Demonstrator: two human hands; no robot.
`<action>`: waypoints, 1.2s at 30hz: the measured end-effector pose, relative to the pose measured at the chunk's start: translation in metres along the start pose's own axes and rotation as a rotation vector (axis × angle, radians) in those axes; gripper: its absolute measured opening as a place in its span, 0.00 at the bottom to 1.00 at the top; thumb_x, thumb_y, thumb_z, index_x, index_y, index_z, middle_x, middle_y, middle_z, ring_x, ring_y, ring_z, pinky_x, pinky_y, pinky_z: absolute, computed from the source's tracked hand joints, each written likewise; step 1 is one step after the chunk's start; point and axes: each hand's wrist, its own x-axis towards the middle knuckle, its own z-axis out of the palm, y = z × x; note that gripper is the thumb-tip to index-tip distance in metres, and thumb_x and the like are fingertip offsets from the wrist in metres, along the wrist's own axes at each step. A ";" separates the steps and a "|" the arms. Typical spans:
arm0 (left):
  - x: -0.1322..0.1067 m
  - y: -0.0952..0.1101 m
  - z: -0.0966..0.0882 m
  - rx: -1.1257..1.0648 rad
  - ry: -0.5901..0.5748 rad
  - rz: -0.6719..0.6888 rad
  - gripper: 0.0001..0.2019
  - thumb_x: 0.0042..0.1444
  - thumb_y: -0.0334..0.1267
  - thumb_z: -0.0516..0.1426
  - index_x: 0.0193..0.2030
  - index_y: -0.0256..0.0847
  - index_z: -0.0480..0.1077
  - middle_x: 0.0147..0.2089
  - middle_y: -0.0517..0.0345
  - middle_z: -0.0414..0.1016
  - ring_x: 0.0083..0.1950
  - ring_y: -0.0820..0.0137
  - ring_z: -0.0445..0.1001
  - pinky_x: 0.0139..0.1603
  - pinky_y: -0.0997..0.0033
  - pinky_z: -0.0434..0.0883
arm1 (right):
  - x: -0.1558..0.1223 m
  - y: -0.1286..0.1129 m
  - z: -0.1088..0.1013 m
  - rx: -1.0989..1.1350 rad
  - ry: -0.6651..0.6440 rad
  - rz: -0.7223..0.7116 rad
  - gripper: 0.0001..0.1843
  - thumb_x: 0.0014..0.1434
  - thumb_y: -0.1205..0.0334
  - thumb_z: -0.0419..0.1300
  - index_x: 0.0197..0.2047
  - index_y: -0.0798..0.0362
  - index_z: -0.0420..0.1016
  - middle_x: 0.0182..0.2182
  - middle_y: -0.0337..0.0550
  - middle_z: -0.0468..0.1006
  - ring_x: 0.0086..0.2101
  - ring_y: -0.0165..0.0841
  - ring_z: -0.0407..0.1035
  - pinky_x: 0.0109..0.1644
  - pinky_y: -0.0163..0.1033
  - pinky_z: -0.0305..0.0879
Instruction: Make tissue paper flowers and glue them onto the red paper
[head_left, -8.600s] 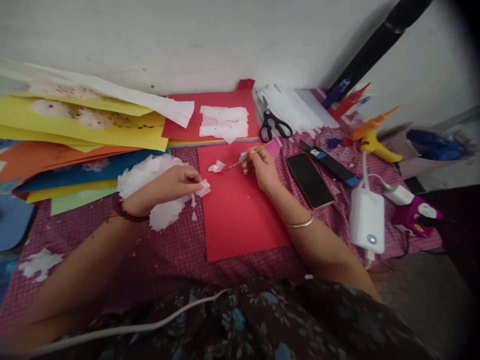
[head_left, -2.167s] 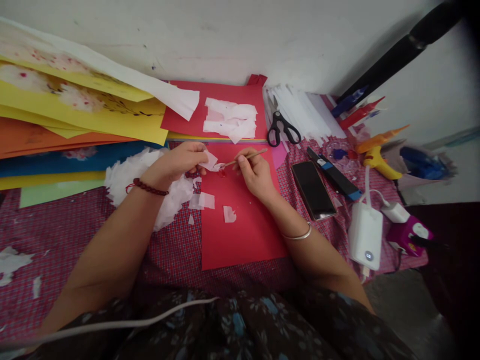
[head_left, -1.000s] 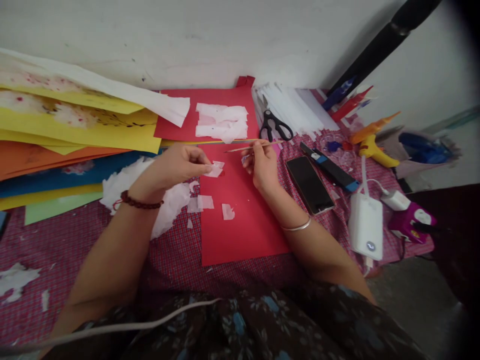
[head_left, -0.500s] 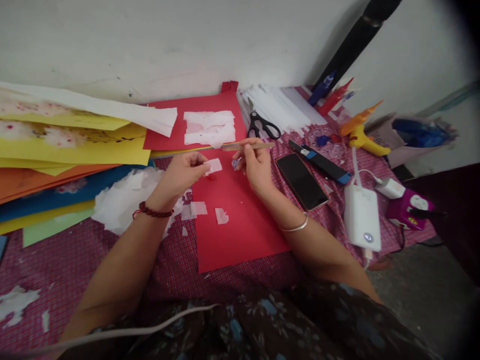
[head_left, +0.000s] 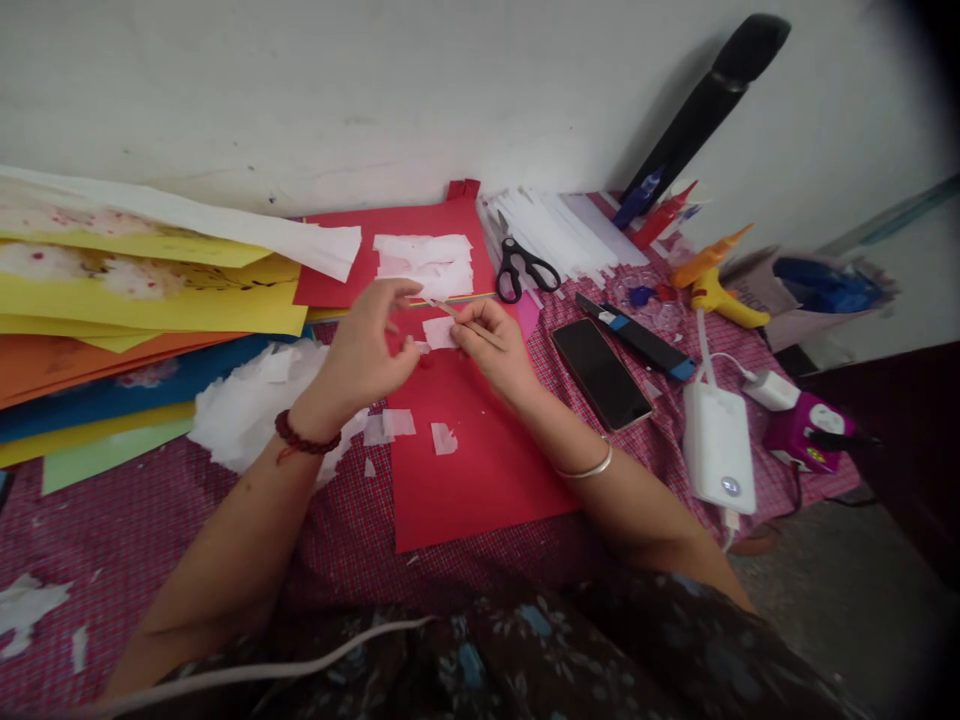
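Note:
In the head view, my right hand (head_left: 495, 350) pinches a small white piece of tissue paper (head_left: 438, 333) and also grips a thin wooden stick (head_left: 482, 331), its tip pointing left. My left hand (head_left: 366, 342) is just left of the paper piece, thumb and fingers apart, with nothing visibly held. Both hands are over a red paper sheet (head_left: 480, 460). A torn paper scrap (head_left: 444, 438) lies on that sheet, and another scrap (head_left: 398, 423) rests on its left edge. Left of the sheet, partly behind my left hand, sits a heap of crumpled white tissue (head_left: 247, 410).
Behind is another red sheet with white paper strips (head_left: 424, 265). Black scissors (head_left: 525, 270), a phone (head_left: 602, 373), a cutter knife (head_left: 645, 340), a yellow glue gun (head_left: 724, 295) and a white power bank (head_left: 718, 445) are to the right. Coloured sheets (head_left: 150, 310) are stacked left.
My left hand has let go of the tissue piece and opened. The piece is now in my right hand's fingers, and the stick has swung to slant up to the left.

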 end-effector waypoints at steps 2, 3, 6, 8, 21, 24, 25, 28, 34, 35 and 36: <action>0.000 0.002 -0.006 0.307 -0.017 0.285 0.25 0.51 0.26 0.57 0.57 0.40 0.66 0.66 0.43 0.62 0.67 0.53 0.62 0.65 0.50 0.62 | 0.001 0.001 -0.001 0.076 -0.006 0.053 0.10 0.54 0.59 0.63 0.35 0.49 0.64 0.22 0.30 0.67 0.22 0.25 0.59 0.26 0.32 0.56; -0.001 0.002 -0.007 0.399 -0.030 0.367 0.23 0.52 0.26 0.58 0.56 0.40 0.68 0.67 0.43 0.60 0.69 0.51 0.59 0.67 0.48 0.58 | 0.002 0.002 -0.002 0.102 -0.006 0.073 0.10 0.53 0.60 0.63 0.35 0.49 0.64 0.22 0.30 0.68 0.21 0.25 0.59 0.26 0.32 0.56; -0.002 0.000 -0.003 0.488 0.005 0.423 0.10 0.57 0.31 0.60 0.46 0.41 0.74 0.58 0.46 0.69 0.60 0.54 0.66 0.60 0.50 0.62 | 0.001 0.002 -0.001 0.129 -0.005 0.099 0.09 0.53 0.61 0.63 0.34 0.50 0.64 0.21 0.29 0.68 0.21 0.24 0.60 0.26 0.31 0.56; -0.002 -0.003 0.001 0.504 0.033 0.391 0.04 0.60 0.34 0.59 0.35 0.42 0.75 0.45 0.52 0.73 0.49 0.60 0.69 0.52 0.54 0.64 | 0.001 0.001 -0.001 0.124 -0.021 0.091 0.08 0.54 0.63 0.63 0.34 0.50 0.65 0.22 0.30 0.68 0.21 0.24 0.61 0.26 0.31 0.58; -0.011 -0.026 0.020 0.560 0.085 0.160 0.12 0.64 0.37 0.55 0.28 0.42 0.70 0.33 0.55 0.71 0.40 0.63 0.67 0.44 0.58 0.63 | 0.007 -0.012 -0.015 -0.017 0.177 -0.110 0.20 0.62 0.40 0.57 0.38 0.49 0.70 0.24 0.34 0.72 0.22 0.24 0.64 0.25 0.32 0.62; -0.015 -0.028 0.028 0.698 -0.053 0.233 0.14 0.65 0.36 0.53 0.27 0.43 0.69 0.33 0.54 0.72 0.42 0.60 0.68 0.45 0.56 0.61 | 0.004 -0.014 -0.015 -0.063 0.166 -0.130 0.20 0.63 0.40 0.56 0.34 0.49 0.69 0.21 0.33 0.68 0.21 0.25 0.61 0.25 0.33 0.60; -0.015 -0.030 0.028 0.707 -0.075 0.231 0.14 0.65 0.36 0.53 0.26 0.42 0.69 0.33 0.54 0.72 0.42 0.60 0.68 0.44 0.56 0.60 | 0.004 -0.012 -0.015 -0.077 0.140 -0.137 0.20 0.64 0.41 0.56 0.33 0.50 0.69 0.20 0.33 0.67 0.21 0.25 0.61 0.25 0.33 0.59; -0.014 -0.032 0.027 0.689 -0.116 0.201 0.13 0.63 0.35 0.56 0.26 0.42 0.69 0.33 0.53 0.72 0.42 0.58 0.68 0.43 0.57 0.60 | 0.003 -0.005 -0.013 -0.133 0.050 -0.129 0.19 0.65 0.44 0.56 0.32 0.51 0.69 0.20 0.33 0.66 0.21 0.25 0.60 0.27 0.34 0.58; -0.011 -0.025 0.026 0.619 -0.175 0.116 0.12 0.60 0.34 0.57 0.25 0.42 0.71 0.32 0.52 0.72 0.41 0.59 0.69 0.44 0.57 0.60 | 0.005 0.004 -0.012 -0.216 0.018 -0.101 0.18 0.65 0.46 0.55 0.32 0.50 0.69 0.24 0.36 0.69 0.26 0.28 0.62 0.28 0.34 0.58; -0.011 -0.023 0.027 0.613 -0.187 0.105 0.12 0.60 0.34 0.57 0.25 0.42 0.72 0.31 0.52 0.72 0.40 0.59 0.69 0.43 0.57 0.60 | 0.005 0.004 -0.012 -0.226 0.022 -0.101 0.17 0.65 0.46 0.54 0.32 0.50 0.69 0.24 0.36 0.69 0.26 0.28 0.62 0.28 0.34 0.57; -0.011 -0.022 0.027 0.612 -0.196 0.099 0.12 0.60 0.34 0.57 0.25 0.42 0.72 0.31 0.52 0.73 0.40 0.59 0.69 0.43 0.57 0.60 | 0.005 0.004 -0.013 -0.239 0.023 -0.100 0.17 0.65 0.47 0.54 0.32 0.50 0.69 0.24 0.36 0.69 0.26 0.28 0.62 0.28 0.34 0.57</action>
